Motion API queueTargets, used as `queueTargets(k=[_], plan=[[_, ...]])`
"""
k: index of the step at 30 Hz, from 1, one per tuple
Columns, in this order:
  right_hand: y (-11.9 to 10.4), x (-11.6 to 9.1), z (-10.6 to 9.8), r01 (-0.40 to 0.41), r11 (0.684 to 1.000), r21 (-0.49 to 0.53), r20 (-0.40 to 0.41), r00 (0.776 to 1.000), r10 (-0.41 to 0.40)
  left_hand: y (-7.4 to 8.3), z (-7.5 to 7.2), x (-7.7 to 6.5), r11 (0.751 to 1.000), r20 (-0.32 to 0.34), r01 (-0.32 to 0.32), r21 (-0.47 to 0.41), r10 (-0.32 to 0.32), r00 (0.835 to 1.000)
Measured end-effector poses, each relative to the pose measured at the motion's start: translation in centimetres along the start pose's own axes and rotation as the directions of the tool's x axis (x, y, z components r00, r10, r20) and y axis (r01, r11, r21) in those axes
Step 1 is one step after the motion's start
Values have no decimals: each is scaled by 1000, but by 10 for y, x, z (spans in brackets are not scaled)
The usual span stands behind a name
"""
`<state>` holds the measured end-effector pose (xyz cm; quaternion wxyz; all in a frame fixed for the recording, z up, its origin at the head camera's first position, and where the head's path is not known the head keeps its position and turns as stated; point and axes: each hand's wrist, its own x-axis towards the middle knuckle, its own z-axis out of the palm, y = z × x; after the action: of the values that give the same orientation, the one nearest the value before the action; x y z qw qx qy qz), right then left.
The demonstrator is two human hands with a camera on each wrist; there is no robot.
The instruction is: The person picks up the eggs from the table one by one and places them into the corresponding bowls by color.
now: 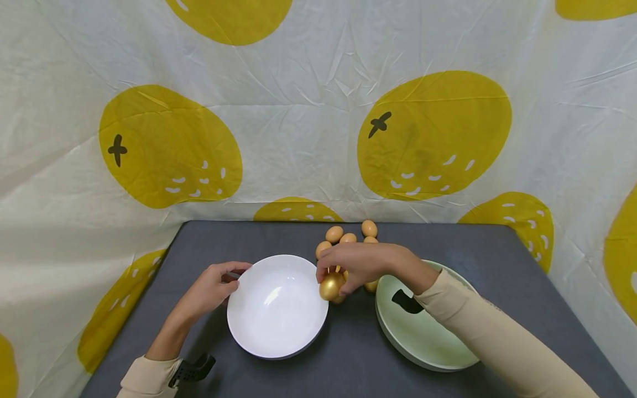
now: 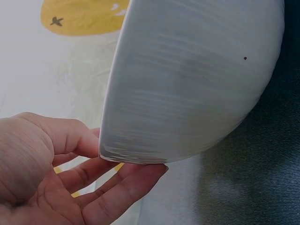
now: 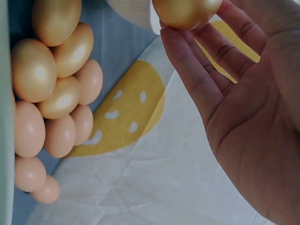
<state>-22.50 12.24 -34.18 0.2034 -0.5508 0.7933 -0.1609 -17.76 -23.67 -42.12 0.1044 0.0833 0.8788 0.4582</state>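
Note:
My left hand pinches the left rim of a white bowl. In the left wrist view the bowl shows its outer side, thumb on one face of the rim and fingers beneath. A golden egg is held in the fingertips of my right hand, beside the bowl's right rim. That egg is cut off by the top edge of the right wrist view. More golden eggs and brown eggs lie in a cluster, partly hidden by the right hand in the head view.
A pale green bowl stands on the right, under the right forearm. Brown eggs reach toward the far edge of the dark table. Behind it hangs a white cloth printed with yellow fruit shapes.

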Motion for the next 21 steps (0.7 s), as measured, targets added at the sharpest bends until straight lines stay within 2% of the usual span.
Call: queueTargets(k=[11, 21], plan=[[-5, 16, -1, -21, 1000, -5, 18, 1000, 21, 0, 0, 0, 1000, -1, 4, 6, -4, 1000], [-5, 38, 5, 57, 998, 0, 53, 997, -57, 2, -1, 0, 1000, -1, 12, -1, -12, 1000]])
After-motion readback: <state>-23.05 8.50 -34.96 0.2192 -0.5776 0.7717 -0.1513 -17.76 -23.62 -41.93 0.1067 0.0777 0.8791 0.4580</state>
